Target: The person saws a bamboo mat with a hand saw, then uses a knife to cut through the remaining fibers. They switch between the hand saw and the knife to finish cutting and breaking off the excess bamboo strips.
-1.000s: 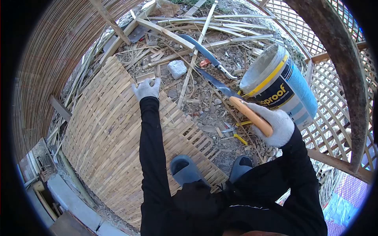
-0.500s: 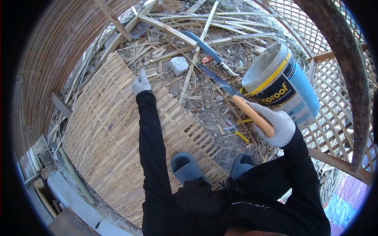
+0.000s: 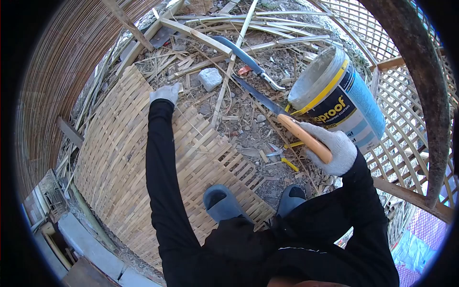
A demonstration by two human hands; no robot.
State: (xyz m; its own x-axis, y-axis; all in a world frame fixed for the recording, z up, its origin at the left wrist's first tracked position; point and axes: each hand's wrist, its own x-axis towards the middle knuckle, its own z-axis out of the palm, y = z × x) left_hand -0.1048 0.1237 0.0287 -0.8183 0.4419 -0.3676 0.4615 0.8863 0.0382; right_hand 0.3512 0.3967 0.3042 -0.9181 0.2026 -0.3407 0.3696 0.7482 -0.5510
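Observation:
A woven bamboo mat [image 3: 129, 158] lies on the ground, its right edge ending in loose slats. At the mat's upper edge is my left hand [image 3: 165, 93], in a pale glove, fingers pointing right toward a small wood piece; whether it grips anything is too small to tell. My right hand [image 3: 337, 150], also gloved, is wrapped round the wooden handle of a long-bladed knife [image 3: 306, 136]. The blade points up and left, in front of the bucket. A second curved blade [image 3: 244, 57] with a metal handle rests on the debris above it.
A white and blue bucket [image 3: 354, 105] leans at the right. A pale stone [image 3: 210, 79], split bamboo strips [image 3: 287, 28] and a yellow-handled tool [image 3: 289, 164] lie on the littered ground. Lattice panels stand at the right, a slatted screen [image 3: 57, 81] at the left. Two sandals are at the mat's edge.
My left hand has shifted left along the mat's upper edge and turned its fingers to the right. My right hand still holds the knife in nearly the same place.

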